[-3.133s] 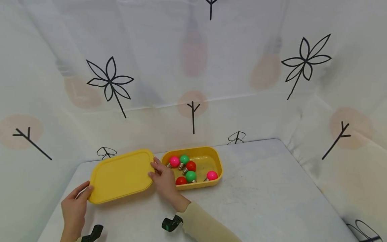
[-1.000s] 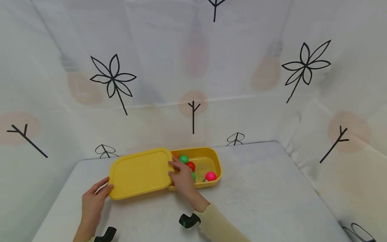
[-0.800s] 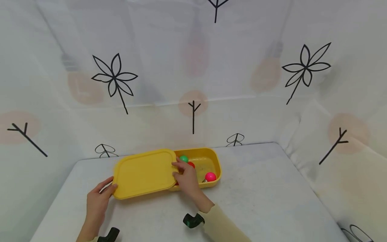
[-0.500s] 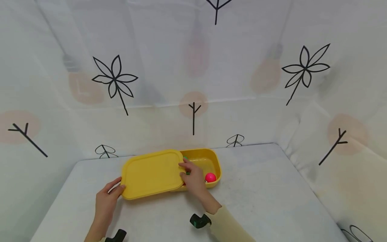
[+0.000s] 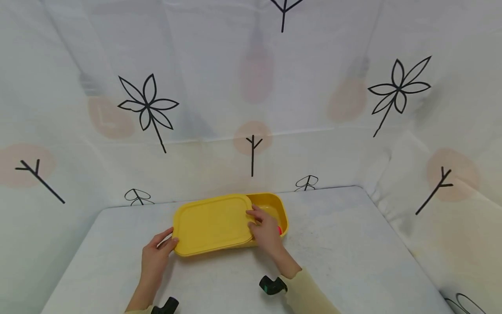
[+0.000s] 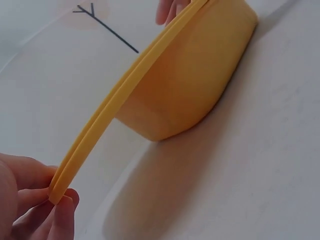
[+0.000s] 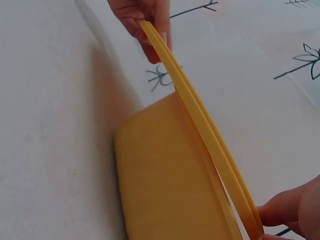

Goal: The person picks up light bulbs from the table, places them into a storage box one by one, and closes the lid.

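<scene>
A flat yellow lid (image 5: 213, 224) lies over most of a yellow box (image 5: 276, 207), shifted to the left of it. My left hand (image 5: 154, 257) pinches the lid's left end between thumb and fingers, beyond the box wall. With thumb and fingers, my right hand (image 5: 266, 231) holds the lid's right end above the box. Only a sliver of a pink bulb (image 5: 279, 230) shows beside the right hand; the lid and hand hide the other bulbs. In the right wrist view a narrow gap shows between the lid (image 7: 200, 120) and the box (image 7: 165, 170).
The box stands on a white-covered table (image 5: 353, 244), close to its back edge. Behind the table hangs a pale cloth (image 5: 204, 87) printed with leaves and twigs. Dark wrist cameras (image 5: 273, 285) sit on both forearms.
Both hands have carried the lid rightward, from beside the box to over it. The coloured bulbs that were visible inside are now mostly covered. The box has stayed in place.
</scene>
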A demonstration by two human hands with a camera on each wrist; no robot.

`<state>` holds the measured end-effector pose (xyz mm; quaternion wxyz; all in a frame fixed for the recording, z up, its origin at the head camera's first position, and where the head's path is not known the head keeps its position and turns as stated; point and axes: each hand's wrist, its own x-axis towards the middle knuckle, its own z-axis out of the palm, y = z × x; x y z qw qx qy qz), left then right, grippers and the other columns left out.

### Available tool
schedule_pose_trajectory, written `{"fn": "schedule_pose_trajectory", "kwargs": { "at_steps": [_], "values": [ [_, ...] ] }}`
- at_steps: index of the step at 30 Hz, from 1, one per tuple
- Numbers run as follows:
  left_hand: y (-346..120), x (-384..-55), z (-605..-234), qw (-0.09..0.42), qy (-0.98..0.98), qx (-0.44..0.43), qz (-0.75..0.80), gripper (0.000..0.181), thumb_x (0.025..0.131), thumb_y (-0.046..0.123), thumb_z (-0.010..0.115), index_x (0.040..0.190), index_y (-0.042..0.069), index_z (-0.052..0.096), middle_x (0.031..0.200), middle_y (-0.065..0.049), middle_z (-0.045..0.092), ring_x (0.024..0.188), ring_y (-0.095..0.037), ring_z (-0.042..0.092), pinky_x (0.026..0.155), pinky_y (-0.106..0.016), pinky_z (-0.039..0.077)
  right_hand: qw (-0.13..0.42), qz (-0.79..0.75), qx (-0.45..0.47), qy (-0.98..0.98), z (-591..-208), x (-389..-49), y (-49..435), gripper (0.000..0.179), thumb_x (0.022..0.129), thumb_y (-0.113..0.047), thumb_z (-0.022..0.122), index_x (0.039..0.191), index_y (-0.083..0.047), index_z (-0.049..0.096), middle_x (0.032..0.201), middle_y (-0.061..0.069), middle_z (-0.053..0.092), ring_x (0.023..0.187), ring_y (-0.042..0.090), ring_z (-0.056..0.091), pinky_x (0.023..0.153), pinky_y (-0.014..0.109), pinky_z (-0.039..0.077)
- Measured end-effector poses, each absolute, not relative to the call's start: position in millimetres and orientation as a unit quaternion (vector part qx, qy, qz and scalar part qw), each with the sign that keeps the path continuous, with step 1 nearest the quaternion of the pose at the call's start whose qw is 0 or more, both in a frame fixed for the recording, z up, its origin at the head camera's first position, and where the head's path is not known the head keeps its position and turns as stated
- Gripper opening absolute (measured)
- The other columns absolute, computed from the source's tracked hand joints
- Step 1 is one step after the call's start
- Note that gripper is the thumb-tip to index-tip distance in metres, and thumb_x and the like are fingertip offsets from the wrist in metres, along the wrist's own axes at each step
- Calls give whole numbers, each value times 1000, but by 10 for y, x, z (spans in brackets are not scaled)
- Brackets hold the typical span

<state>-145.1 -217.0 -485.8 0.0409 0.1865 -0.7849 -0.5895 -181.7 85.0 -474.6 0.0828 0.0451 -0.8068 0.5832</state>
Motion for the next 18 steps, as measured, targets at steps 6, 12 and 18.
{"fn": "schedule_pose_trajectory", "kwargs": {
  "at_steps": [6,12,18],
  "values": [
    [-2037,-1489,-4895,65,-806,155,-567,42,97,16,66,137,7,59,137,-13,53,120,-30,56,76,-9,46,100,578,39,-809,-4745,-1810,954,30,86,8,65,115,2,72,138,17,57,126,33,55,97,45,47],
    [-1933,-1527,-4926,80,-821,130,-551,40,96,15,66,135,7,61,131,-12,56,118,-28,55,76,-6,43,101,559,20,-823,-4748,-1821,1060,29,86,6,66,114,-2,73,139,14,57,124,31,56,96,43,48],
    [-1866,-1579,-4951,83,-825,121,-545,40,96,17,66,135,8,62,128,-11,57,116,-27,55,77,-5,41,107,552,17,-827,-4729,-1838,1133,27,87,7,66,111,-3,74,138,15,57,122,33,58,95,44,48]
  ]
}}
